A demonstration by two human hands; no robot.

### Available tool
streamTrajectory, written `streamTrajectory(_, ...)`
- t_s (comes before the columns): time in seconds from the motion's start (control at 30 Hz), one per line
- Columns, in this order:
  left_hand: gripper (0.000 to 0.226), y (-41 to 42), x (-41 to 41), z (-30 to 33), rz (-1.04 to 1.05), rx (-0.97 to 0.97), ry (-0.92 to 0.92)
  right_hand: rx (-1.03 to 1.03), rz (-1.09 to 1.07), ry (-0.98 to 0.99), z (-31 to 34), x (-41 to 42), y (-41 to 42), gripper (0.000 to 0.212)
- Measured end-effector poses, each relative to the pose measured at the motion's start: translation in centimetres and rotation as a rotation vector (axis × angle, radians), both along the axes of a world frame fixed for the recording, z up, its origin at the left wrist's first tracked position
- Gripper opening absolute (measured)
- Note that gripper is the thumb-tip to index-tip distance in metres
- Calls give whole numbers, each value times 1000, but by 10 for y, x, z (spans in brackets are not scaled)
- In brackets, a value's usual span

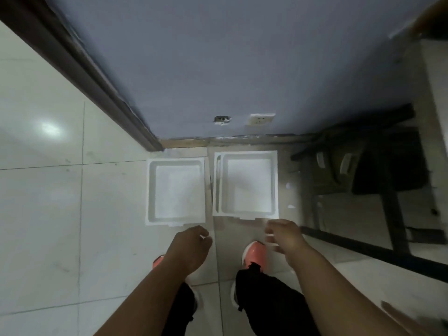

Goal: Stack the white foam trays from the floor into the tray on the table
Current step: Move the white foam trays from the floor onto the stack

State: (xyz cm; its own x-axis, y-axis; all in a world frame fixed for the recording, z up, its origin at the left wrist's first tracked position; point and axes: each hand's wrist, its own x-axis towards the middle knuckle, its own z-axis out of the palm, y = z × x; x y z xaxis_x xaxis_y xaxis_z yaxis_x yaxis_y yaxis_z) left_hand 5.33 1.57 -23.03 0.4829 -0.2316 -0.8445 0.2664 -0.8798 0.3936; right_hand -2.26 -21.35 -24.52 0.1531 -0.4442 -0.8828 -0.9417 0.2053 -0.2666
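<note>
Two sets of white foam trays lie on the tiled floor against the wall. A single tray (175,191) lies on the left. On the right, a tray (248,183) sits nested in another whose rim shows at its left side. My left hand (189,247) hovers just in front of the left tray, fingers curled and holding nothing. My right hand (284,235) hovers in front of the right stack, fingers apart and blurred, touching no tray. The table's tray is out of view.
A blue-grey wall (230,69) with a socket (260,120) rises behind the trays. A dark door frame (97,76) runs along the left. Black table legs and bars (392,207) and dark bags stand at the right. My orange shoes (254,255) are below my hands.
</note>
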Motion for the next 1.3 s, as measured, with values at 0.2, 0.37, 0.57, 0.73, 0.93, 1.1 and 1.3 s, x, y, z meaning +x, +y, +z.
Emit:
streamTrajectory(0.2, 26, -57, 22, -142, -12, -58, -52, -278, 109, -65, -135, 2, -67, 7)
streamTrajectory(0.37, 43, -98, 41, -248, -26, -30, -70, -415, 213, -60, -216, 1, -103, 25)
streamTrajectory(0.57, 49, -123, 57, -307, 158, 0, -88, -458, 367, -124, -266, 0, -122, 20)
streamTrajectory(0.73, 45, -123, 60, -318, 393, -53, 68, -521, 595, -25, -253, 13, -123, 28)
streamTrajectory(0.93, 18, -103, 62, -270, 811, -262, 335, -610, 611, -11, -166, 29, -117, 21)
streamTrajectory(1.1, 33, -73, 66, -169, 541, -69, 70, -605, 606, -60, -50, 30, -77, 20)
streamTrajectory(1.3, 40, -12, 78, 1, 559, 21, -178, -534, 663, -118, 109, 43, -9, 18)
